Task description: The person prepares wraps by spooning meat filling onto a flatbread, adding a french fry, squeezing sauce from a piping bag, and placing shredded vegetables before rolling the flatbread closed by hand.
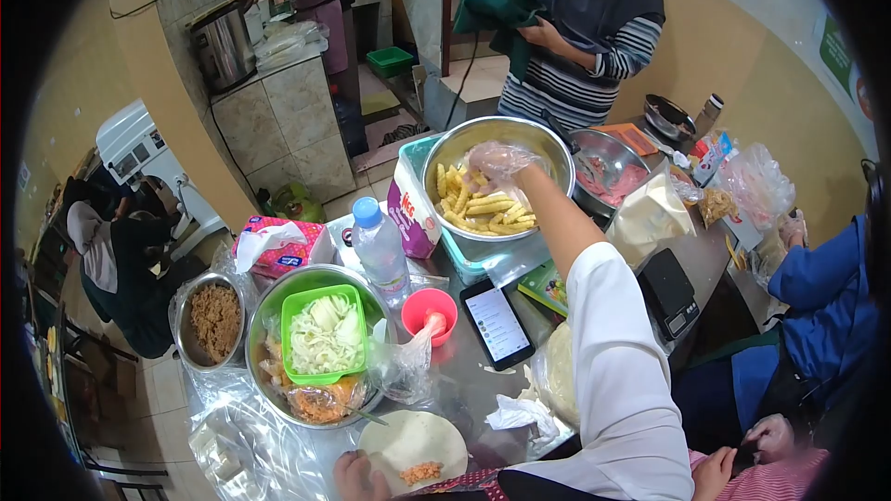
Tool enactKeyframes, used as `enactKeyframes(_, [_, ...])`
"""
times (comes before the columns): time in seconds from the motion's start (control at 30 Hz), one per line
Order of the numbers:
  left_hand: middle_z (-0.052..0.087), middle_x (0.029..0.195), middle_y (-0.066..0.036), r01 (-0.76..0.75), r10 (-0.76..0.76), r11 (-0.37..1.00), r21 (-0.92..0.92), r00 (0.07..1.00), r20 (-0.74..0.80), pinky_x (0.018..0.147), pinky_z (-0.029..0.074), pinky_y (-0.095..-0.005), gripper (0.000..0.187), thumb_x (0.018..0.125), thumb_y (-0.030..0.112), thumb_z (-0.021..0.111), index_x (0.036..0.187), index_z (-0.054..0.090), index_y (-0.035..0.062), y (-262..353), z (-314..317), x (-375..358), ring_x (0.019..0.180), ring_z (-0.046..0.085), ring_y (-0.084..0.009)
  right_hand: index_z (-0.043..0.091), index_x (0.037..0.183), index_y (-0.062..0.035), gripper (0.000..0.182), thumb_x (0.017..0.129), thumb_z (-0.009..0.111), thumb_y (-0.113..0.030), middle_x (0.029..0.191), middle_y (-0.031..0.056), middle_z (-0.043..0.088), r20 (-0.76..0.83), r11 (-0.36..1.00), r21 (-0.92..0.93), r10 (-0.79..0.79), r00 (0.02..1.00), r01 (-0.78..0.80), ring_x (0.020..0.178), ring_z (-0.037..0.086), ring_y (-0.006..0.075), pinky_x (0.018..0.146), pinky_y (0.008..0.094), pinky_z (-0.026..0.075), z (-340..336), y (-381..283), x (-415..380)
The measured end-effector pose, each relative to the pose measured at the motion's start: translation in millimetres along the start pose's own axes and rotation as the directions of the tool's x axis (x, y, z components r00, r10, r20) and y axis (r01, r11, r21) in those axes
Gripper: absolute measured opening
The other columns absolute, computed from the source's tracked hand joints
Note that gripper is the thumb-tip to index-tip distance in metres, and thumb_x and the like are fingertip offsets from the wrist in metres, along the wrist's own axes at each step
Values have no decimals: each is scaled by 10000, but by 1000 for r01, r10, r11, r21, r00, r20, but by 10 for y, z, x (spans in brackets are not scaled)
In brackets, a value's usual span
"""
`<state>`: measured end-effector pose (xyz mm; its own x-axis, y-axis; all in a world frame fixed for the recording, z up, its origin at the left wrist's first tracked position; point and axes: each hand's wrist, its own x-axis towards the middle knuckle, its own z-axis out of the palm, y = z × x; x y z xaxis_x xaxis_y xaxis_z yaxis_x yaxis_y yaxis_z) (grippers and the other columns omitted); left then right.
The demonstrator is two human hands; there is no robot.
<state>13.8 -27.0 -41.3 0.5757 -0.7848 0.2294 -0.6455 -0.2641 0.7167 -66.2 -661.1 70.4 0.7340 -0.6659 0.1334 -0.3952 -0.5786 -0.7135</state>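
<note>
My right hand point(497, 163), in a clear plastic glove, reaches into a metal bowl point(561, 144). Its fingers curl down onto yellow crinkle-cut fries point(492, 209); the glove blurs the fingertips. At the bottom edge, my left hand point(360, 477) is bent against the left rim of a round tortilla point(413, 436), partly cut off by the frame. A small heap of orange filling point(420, 473) lies on the tortilla. Behind it stands a large metal bowl point(320, 422) with bagged orange food and a green tub point(325, 378) of sliced onion or cabbage.
A water bottle point(380, 250), pink cup point(430, 314), phone point(497, 323) and black scale point(668, 292) crowd the steel table. Brown shredded food fills a metal bowl point(190, 360) at left. A co-worker in stripes point(566, 83) stands opposite; another in blue point(826, 306) sits at right.
</note>
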Motion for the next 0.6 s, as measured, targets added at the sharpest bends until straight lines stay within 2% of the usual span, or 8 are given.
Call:
enactKeyframes(0.1, [493, 1111, -172, 104, -142, 967, -231, 978, -152, 903, 422, -330, 314, 635, 3, 589, 947, 566, -21, -68, 138, -1, 1018, 520, -280, 637, 879, -35, 266, 759, 613, -270, 812, 77, 619, 64, 995, -73, 66, 996, -61, 727, 616, 225, 612, 386, 489, 13, -246, -78])
enactKeyframes(0.2, [489, 1123, -172, 122, -149, 975, -187, 980, -135, 911, 419, -334, 307, 640, -5, 582, 946, 565, -21, 25, 92, 16, 1028, 517, -282, 661, 901, -23, 328, 745, 623, -308, 788, 94, 631, 176, 971, -189, 181, 968, -147, 714, 614, 222, 610, 377, 479, 130, -532, -236])
enactKeyframes(0.23, [489, 1123, -172, 127, -153, 975, -183, 979, -131, 911, 419, -334, 307, 640, -5, 582, 946, 565, -21, 10, 93, 11, 1028, 517, -282, 684, 911, -11, 426, 714, 642, -386, 763, 136, 649, 199, 835, -542, 14, 980, 98, 701, 608, 236, 633, 377, 474, 156, -554, -270])
enactKeyframes(0.33, [491, 1129, -170, 125, -155, 961, -245, 982, -108, 913, 419, -339, 302, 645, -13, 581, 947, 565, -19, -15, 97, 17, 1029, 518, -285, 686, 859, -2, 461, 695, 645, -431, 782, 171, 660, 199, 855, -518, 116, 973, 4, 720, 614, 280, 663, 405, 476, 420, -112, -132])
enactKeyframes(0.4, [500, 1123, -174, 95, -115, 983, -155, 985, -129, 908, 421, -352, 304, 647, -4, 597, 949, 566, -18, 1, 93, 26, 1022, 524, -298, 690, 832, -8, 429, 714, 631, -417, 801, 196, 662, 180, 771, -612, -78, 981, 174, 750, 625, 309, 688, 424, 476, 508, 40, -104])
enactKeyframes(0.47, [506, 1117, -176, 56, -69, 993, -101, 990, -126, 905, 422, -360, 309, 649, 5, 605, 956, 568, -17, 63, 49, 60, 1018, 526, -307, 691, 843, -7, 424, 753, 605, -413, 841, 205, 663, 475, 613, -622, -199, 857, 487, 793, 631, 313, 704, 419, 480, 553, 246, 94])
enactKeyframes(0.5, [512, 1110, -179, 14, -20, 999, -50, 993, -116, 901, 424, -368, 316, 651, 13, 612, 962, 570, -17, 97, 14, 83, 1013, 529, -316, 700, 897, -34, 353, 778, 607, -353, 852, 172, 668, 494, 702, -668, 171, 852, 247, 828, 632, 291, 711, 409, 488, 233, -778, -240])
enactKeyframes(0.6, [521, 1104, -186, 67, -76, 994, -86, 993, -95, 900, 425, -382, 330, 656, 28, 623, 979, 573, -16, 111, -4, 77, 1014, 531, -329, 679, 962, -53, 290, 815, 628, -297, 882, 96, 679, 224, 965, -142, 249, 942, -221, 706, 610, 171, 608, 325, 486, -43, -741, -458])
